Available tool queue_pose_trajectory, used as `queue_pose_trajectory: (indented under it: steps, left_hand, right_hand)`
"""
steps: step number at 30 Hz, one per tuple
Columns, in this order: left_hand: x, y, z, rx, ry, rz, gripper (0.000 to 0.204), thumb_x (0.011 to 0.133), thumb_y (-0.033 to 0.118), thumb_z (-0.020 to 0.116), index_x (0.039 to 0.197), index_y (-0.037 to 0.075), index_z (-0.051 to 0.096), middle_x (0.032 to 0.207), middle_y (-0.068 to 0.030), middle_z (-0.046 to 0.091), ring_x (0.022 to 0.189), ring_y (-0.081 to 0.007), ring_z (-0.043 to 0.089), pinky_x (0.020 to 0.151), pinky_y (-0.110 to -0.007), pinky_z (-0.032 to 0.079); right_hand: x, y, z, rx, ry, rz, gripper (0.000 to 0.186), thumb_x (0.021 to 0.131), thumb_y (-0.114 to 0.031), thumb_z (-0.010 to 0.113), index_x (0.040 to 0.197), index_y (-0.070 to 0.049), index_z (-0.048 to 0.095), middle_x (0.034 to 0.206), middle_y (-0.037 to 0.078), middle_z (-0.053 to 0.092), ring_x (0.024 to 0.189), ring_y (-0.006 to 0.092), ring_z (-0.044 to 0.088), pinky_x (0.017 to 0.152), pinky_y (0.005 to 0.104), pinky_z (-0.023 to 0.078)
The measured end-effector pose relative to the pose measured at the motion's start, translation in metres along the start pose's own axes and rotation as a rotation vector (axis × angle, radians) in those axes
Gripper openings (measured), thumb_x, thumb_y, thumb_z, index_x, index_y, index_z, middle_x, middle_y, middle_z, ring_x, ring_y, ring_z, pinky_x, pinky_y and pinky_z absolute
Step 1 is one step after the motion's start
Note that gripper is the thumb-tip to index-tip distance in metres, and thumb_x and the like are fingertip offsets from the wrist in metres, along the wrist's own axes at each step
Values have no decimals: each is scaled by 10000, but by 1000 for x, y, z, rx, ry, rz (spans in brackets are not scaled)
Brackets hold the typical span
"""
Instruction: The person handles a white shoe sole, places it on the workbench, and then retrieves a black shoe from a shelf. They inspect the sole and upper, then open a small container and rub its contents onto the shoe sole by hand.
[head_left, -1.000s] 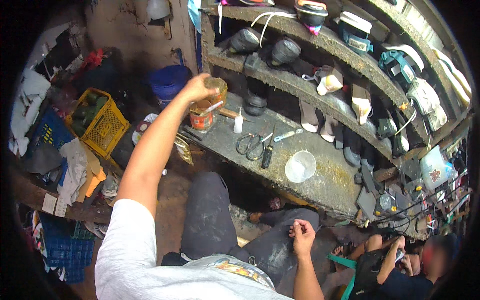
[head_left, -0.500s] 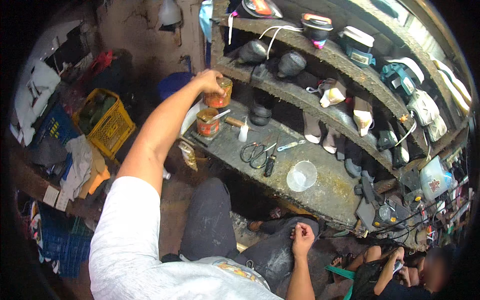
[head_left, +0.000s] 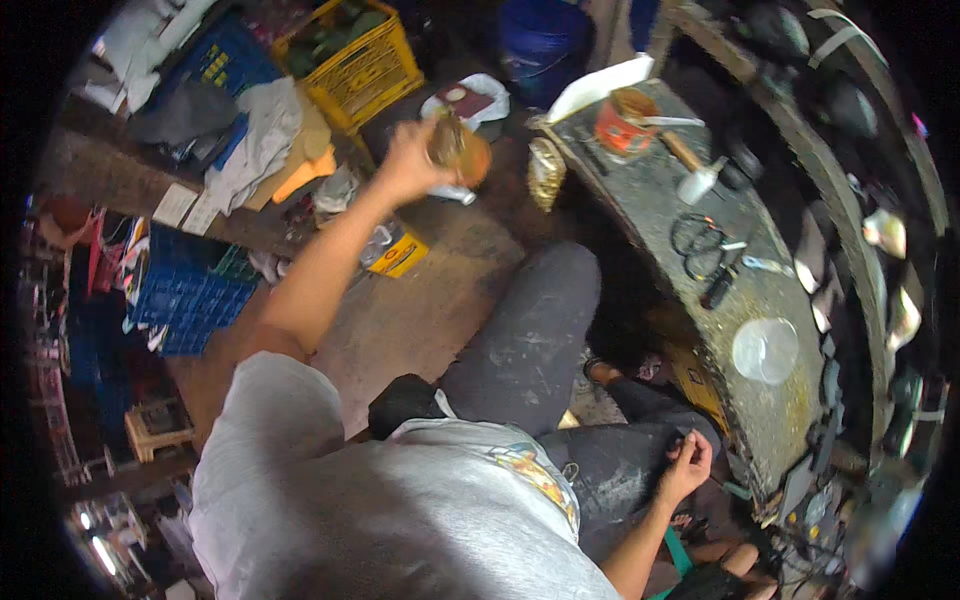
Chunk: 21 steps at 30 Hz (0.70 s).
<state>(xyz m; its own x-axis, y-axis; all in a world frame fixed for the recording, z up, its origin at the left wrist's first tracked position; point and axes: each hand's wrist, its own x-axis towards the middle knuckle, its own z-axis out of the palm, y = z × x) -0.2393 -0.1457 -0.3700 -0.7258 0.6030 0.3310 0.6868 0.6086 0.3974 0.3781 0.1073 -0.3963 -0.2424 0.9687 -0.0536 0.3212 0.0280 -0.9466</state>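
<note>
My left hand (head_left: 412,162) grips an orange-brown tin can (head_left: 472,158), blurred by motion, above the floor left of the workbench (head_left: 715,310). My right hand (head_left: 690,465) lies on my right thigh with its fingers curled together; whether anything is inside them is hidden. On the bench's far end stands another orange can (head_left: 622,128), stained, with a pale-handled tool (head_left: 672,121) across its top. Beside it are a wooden handle (head_left: 683,152) and a white squeeze bottle (head_left: 698,183). Nearer lie a black looped cord (head_left: 697,245), a black-handled tool (head_left: 718,288) and a clear plastic tub (head_left: 765,351).
A yellow crate (head_left: 365,70) and blue bucket (head_left: 545,45) stand at the back. Under my left forearm is a yellow box (head_left: 398,255). Blue crates (head_left: 190,290) and cloths (head_left: 258,140) fill the left side. Shelves with shoes (head_left: 885,232) rise on the right.
My left hand has carried the can off the bench's far end, leftward over the floor. The view has swung left. My right hand stays on my thigh.
</note>
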Motion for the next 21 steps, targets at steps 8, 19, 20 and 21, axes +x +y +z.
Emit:
queue_pose_trajectory:
  steps: [8, 19, 20, 21]
  left_hand:
    - [-232, -47, 101, 111, -528, -605, 1149, 584, 460, 911, 1534, 82, 385, 1379, -250, 432, 1270, -439, 428, 1100, -489, 415]
    - [-349, -167, 100, 375, -492, -1140, 1204, 477, 580, 934, 1446, 90, 416, 1334, -201, 455, 1238, -401, 498, 1037, -482, 487]
    - [-359, -181, 97, 357, -514, -1135, 1203, 482, 594, 929, 1443, 88, 413, 1338, -200, 444, 1252, -401, 490, 1044, -469, 484]
    - [-363, -196, 99, 319, -541, -1114, 1202, 488, 607, 925, 1441, 86, 409, 1343, -198, 433, 1266, -401, 481, 1051, -456, 482]
  right_hand:
    - [18, -18, 0, -177, -146, 61, 146, 1006, -143, 649, 1023, 2, 644, 795, 32, 604, 593, 80, 513, 534, 227, 438]
    - [68, -54, 53, -436, -363, -22, 172, 1017, -177, 641, 992, -7, 641, 839, 6, 597, 665, 89, 518, 556, 240, 449]
    - [66, -58, 53, -452, -360, -13, 167, 1019, -175, 639, 991, -10, 642, 837, 6, 595, 662, 91, 515, 563, 244, 448]
    - [62, -58, 54, -461, -338, -91, 142, 1024, -166, 632, 991, -28, 645, 763, -31, 556, 631, 46, 467, 560, 207, 376]
